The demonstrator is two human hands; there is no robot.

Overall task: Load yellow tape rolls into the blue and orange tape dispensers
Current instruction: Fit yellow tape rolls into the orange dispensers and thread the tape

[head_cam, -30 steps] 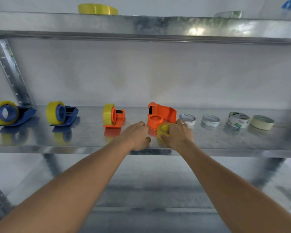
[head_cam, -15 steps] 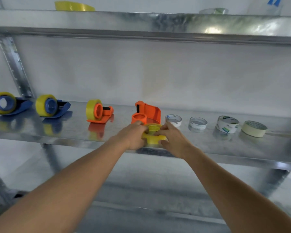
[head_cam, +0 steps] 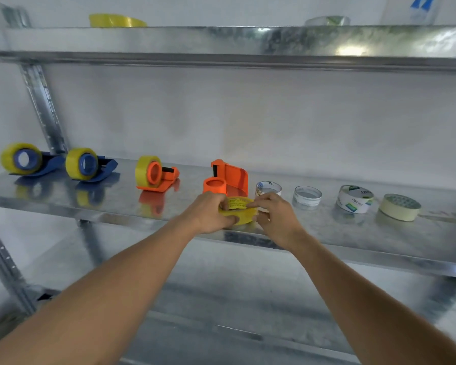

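Yellow roll [head_cam: 238, 213] sits between both hands at the front of the middle shelf [head_cam: 353, 241], just in front of the empty orange dispenser [head_cam: 227, 180].

Head view: the left hand [head_cam: 208, 213] grips the roll's left side, thumb curled under its near wall and fingers over the top rim. The right hand [head_cam: 275, 217] pinches the right side, fingertips touching the inner edge of the core. The roll lies nearly flat, its hole facing up and a little toward the camera. The dispenser lies on its side, so its hub [head_cam: 214, 186] also points up, just behind and slightly left of the roll. That alignment is what matters: I judge the roll need only be lifted, carried back a little to the left, and lowered over the hub without turning. The left hand is the nearer one to the hub.

Further left stand three loaded dispensers, two blue [head_cam: 24, 160] [head_cam: 88, 164] and one orange [head_cam: 154, 175], so this looks like the last to fill. Other tape rolls [head_cam: 354, 198] lie to the right, well apart from the hands.
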